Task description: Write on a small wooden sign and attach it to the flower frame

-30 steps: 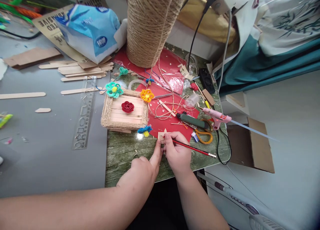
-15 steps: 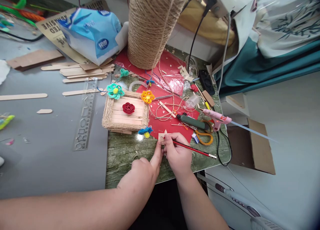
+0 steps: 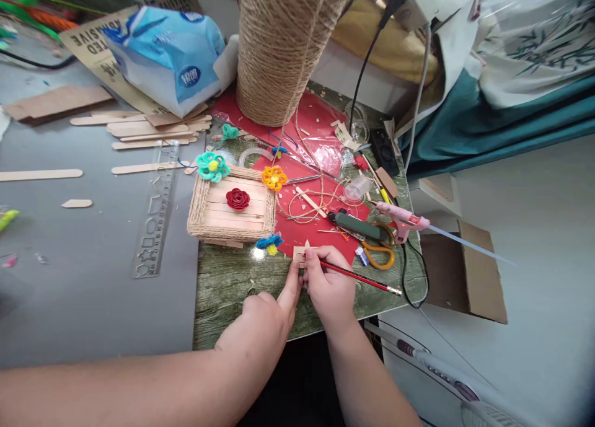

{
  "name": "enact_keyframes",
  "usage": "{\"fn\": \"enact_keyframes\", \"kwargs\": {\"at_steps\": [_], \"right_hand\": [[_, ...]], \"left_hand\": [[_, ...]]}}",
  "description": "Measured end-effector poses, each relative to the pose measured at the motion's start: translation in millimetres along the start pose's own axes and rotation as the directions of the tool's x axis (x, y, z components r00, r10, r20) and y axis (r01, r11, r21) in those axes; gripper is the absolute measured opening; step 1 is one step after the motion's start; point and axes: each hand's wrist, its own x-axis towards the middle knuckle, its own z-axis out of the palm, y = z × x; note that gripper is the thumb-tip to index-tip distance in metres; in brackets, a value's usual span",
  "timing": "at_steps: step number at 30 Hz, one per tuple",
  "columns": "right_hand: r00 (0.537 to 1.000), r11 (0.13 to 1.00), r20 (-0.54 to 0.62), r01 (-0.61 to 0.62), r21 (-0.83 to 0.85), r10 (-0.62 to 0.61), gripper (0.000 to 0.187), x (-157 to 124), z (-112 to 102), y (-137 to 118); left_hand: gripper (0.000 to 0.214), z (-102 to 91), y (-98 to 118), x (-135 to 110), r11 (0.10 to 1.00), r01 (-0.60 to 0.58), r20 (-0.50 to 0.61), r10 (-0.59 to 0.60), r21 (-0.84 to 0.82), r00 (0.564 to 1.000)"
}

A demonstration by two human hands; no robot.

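Note:
My right hand [image 3: 329, 284] is closed round a red pencil [image 3: 367, 279], its tip resting on a small pale wooden piece [image 3: 302, 252] at the near edge of a red sheet [image 3: 320, 228]. With a stretched finger, my left hand [image 3: 267, 315] presses that piece down; its other fingers are curled in. Just beyond, to the left, lies a twine-wrapped stick frame [image 3: 230, 207] with a red rose in the middle and pipe-cleaner flowers at its corners.
A big cone of jute twine [image 3: 281, 49] stands at the back. Orange-handled scissors [image 3: 379, 250], a pink glue gun [image 3: 402, 217] and a green-handled tool [image 3: 360, 225] lie to the right. Craft sticks [image 3: 149, 132], a clear ruler [image 3: 155, 210] and a blue packet [image 3: 165, 55] occupy the grey table on the left.

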Motion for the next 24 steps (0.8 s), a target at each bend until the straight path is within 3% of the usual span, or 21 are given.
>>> {"fn": "enact_keyframes", "kwargs": {"at_steps": [6, 13, 24], "right_hand": [[1.000, 1.000, -0.012, 0.028, -0.007, -0.028, 0.022, 0.1, 1.2, 0.6], [1.000, 0.997, 0.012, -0.024, 0.079, 0.023, 0.025, 0.6, 0.4, 1.1], [0.999, 0.999, 0.016, 0.035, -0.019, -0.035, 0.024, 1.2, -1.3, 2.3]], "left_hand": [[0.074, 3.0, 2.0, -1.1, 0.999, 0.035, -0.055, -0.036, -0.013, 0.998], [0.075, 5.3, 3.1, -0.6, 1.000, 0.024, -0.056, -0.024, -0.005, 0.998], [0.074, 4.6, 2.2, -1.0, 1.000, 0.026, -0.050, -0.027, -0.007, 0.998]]}}
